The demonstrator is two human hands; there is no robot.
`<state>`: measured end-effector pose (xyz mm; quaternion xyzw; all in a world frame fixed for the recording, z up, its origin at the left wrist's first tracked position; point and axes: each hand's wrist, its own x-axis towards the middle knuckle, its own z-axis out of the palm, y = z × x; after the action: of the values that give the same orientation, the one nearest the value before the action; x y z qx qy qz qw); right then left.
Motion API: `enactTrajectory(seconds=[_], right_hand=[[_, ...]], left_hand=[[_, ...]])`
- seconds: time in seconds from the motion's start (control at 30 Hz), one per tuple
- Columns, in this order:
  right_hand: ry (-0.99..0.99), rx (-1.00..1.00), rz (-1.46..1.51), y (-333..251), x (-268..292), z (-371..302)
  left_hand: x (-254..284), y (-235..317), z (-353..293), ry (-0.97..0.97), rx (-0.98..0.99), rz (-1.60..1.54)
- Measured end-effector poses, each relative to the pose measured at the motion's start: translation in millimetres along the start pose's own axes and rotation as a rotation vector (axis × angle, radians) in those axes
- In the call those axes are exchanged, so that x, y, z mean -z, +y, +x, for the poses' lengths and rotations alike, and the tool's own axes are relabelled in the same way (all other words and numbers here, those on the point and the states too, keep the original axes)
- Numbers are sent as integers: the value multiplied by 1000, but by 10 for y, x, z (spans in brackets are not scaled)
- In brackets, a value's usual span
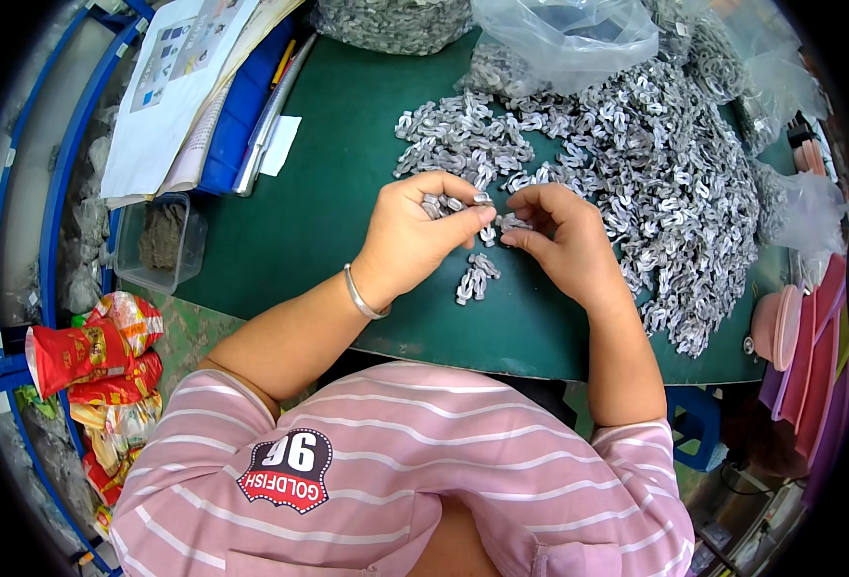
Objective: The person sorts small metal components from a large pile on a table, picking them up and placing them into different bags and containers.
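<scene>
My left hand [407,234] is closed around several small silver-grey metal pieces [441,205], with one pinched up between thumb and forefinger. Close by on the right, my right hand [570,240] has its thumb and fingers curled together on a few like metal pieces [513,222]. Just below both hands, a small cluster of these looped parts [477,279] lies on the green tabletop [280,260]. Beyond my fingers sits a loose pile of the parts [463,142]. It runs into a much larger heap [689,173] along the right side.
Clear plastic bags of parts [569,43] stand at the back. Papers [179,87] and a blue tray [241,120] lie at the far left, above a clear plastic tub [163,240]. Red packets [107,356] fill the space left of the table; a blue stool [696,423] stands below right.
</scene>
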<state>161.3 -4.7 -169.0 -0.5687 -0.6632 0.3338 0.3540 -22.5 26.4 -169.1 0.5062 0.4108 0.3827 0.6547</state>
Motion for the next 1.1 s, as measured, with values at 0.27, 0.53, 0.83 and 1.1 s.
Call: enactTrajectory(seconds=[0.27,0.53,0.83,1.1], right_hand=[[-19,80,-249,38,53,-8],[30,216,-175,101,84,27],[118,324,-46,-78,44,8],[189,389,-43,-3,46,8]], left_hand=[[145,5,84,-178,68,-572],[245,271,244,-142,186,-978],[310,2271,1145,169,-509,-548],[231,2448,1456,154,-172,188]])
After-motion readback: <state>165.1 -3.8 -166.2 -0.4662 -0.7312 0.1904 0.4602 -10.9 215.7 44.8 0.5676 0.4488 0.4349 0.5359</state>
